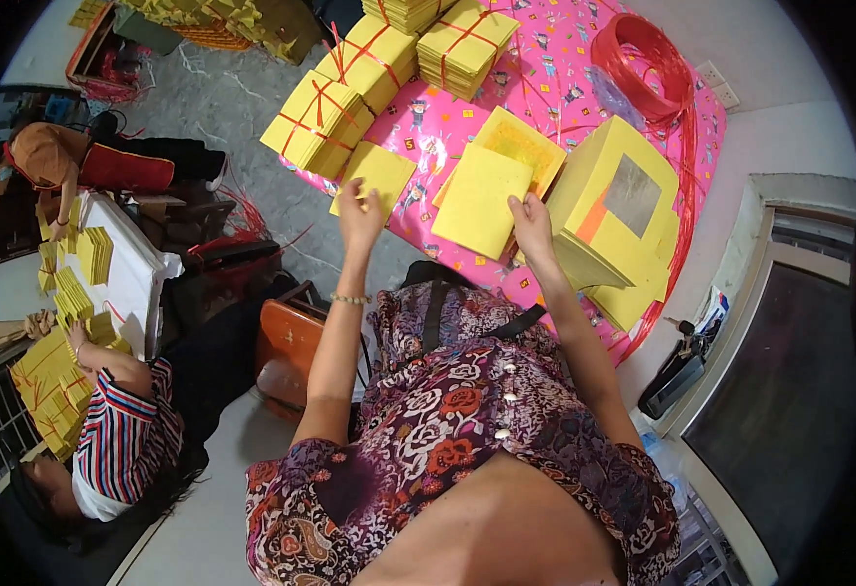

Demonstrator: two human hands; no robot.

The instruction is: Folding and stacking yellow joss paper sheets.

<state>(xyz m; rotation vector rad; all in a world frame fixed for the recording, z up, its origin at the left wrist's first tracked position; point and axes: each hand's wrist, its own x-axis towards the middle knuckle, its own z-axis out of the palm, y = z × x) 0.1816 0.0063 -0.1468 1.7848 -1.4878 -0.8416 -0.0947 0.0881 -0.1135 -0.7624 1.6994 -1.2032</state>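
My right hand [532, 229] pinches the right edge of a yellow paper sheet [481, 200], thumb on top. That sheet overlaps another yellow paper with an orange-tinted middle [519, 146]. Over the near edge of a small flat yellow paper stack [381, 171], my left hand [360, 213] hovers or rests with its fingers loosely bent and apart; contact is unclear. A tall stack of yellow paper [599, 200], with a grey square and an orange patch on top, stands just right of my right hand.
Yellow bundles tied with red strip [320, 122] line the far left of the pink patterned tablecloth [428, 146]. A red plastic strip coil [633, 73] lies far right. An orange stool [286, 337] stands left of me. Two people handle yellow paper at a white table [130, 259].
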